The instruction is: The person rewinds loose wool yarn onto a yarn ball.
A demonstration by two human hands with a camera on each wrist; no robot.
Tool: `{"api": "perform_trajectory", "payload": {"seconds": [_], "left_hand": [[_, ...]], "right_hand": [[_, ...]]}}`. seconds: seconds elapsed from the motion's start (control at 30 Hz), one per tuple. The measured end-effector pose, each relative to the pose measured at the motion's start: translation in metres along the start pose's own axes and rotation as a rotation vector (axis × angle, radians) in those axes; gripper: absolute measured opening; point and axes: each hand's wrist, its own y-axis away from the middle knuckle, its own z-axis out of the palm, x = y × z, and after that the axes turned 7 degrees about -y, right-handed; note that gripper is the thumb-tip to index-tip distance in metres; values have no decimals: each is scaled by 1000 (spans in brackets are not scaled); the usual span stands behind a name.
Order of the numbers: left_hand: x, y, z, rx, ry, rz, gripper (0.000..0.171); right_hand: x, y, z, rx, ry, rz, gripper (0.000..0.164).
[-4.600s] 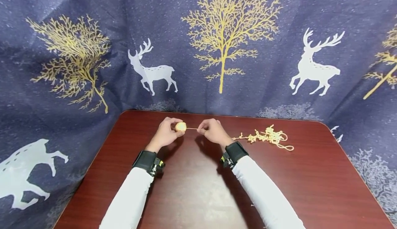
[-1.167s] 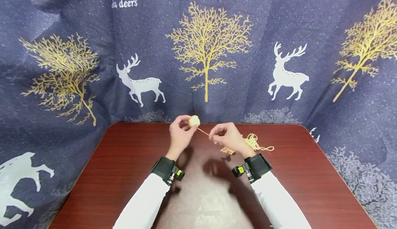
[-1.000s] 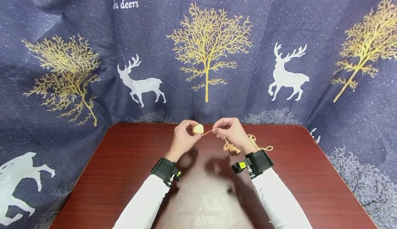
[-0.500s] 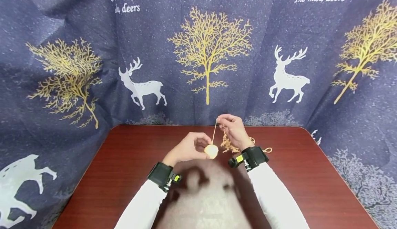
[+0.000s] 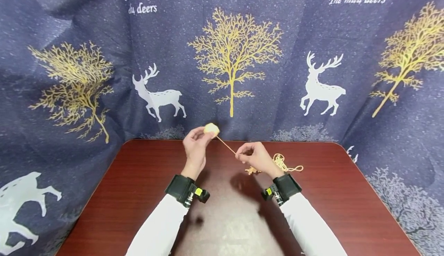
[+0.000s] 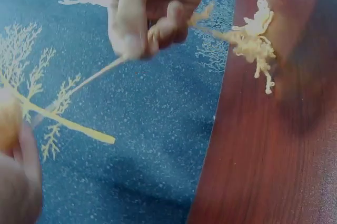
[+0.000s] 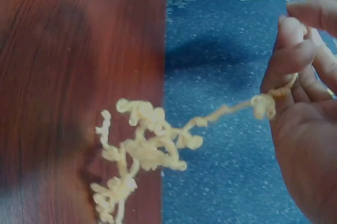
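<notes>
My left hand (image 5: 195,146) holds a small pale yellow ball of yarn (image 5: 211,129) between thumb and fingers, raised above the table's far edge. A taut strand (image 5: 226,145) slants down from the ball to my right hand (image 5: 254,156), whose thumb and fingertips pinch it. Past the right hand the yarn runs on into a kinked, curly tangle (image 7: 147,150), seen in the right wrist view. That tangle (image 6: 253,47) hangs and lies over the tabletop in the left wrist view. Only part of the ball (image 6: 8,121) shows there.
Looser loops of yarn (image 5: 282,163) lie on the reddish-brown table (image 5: 340,194), behind and right of the right hand. A dark blue cloth (image 5: 243,125) printed with trees and deer hangs just beyond the far edge. Each wrist wears a black band with a small camera.
Over the last half second the left hand swings the ball up and left, while the right hand drops lower. The strand turns from nearly upright to diagonal. Earlier, both hands worked farther left of the tangle.
</notes>
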Motion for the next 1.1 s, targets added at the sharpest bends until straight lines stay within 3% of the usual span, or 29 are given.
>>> {"api": "perform_trajectory", "payload": {"seconds": [0.1, 0.2, 0.27, 0.37, 0.43, 0.53, 0.6, 0.7, 0.83, 0.9, 0.97, 1.1], "left_hand": [[-6, -6, -7, 150, -289, 54, 27], [-11, -7, -18, 143, -642, 127, 33], [-15, -7, -26, 52, -828, 174, 35], [-17, -5, -33, -168, -1018, 204, 35], [-16, -4, -35, -341, -1097, 186, 34], [-14, -2, -33, -593, -1145, 124, 32], [-11, -1, -31, -747, -1130, 79, 30], [-3, 2, -30, -959, -1024, 14, 27], [10, 6, -28, -1170, -734, -103, 29], [15, 6, -27, -1208, -557, -160, 31], [18, 6, -25, -1195, -374, -193, 33], [21, 3, -21, -1039, -52, -174, 33]], "right_hand": [[-5, 6, -7, -59, -12, -9, 9], [-13, 10, -15, -91, -41, -26, 13], [-17, 11, -22, -75, -99, -36, 12], [-20, 10, -31, -2, -266, -33, 9], [-21, 8, -35, 54, -440, -11, 12], [-20, 5, -38, 123, -681, 3, 23], [-18, 3, -38, 165, -796, 7, 28], [-18, -1, -37, 229, -884, 7, 29], [-14, -10, -35, 327, -911, 35, 23], [-10, -14, -32, 357, -885, 50, 19], [-6, -16, -29, 363, -811, 65, 14], [1, -11, -20, 300, -475, 81, 6]]}}
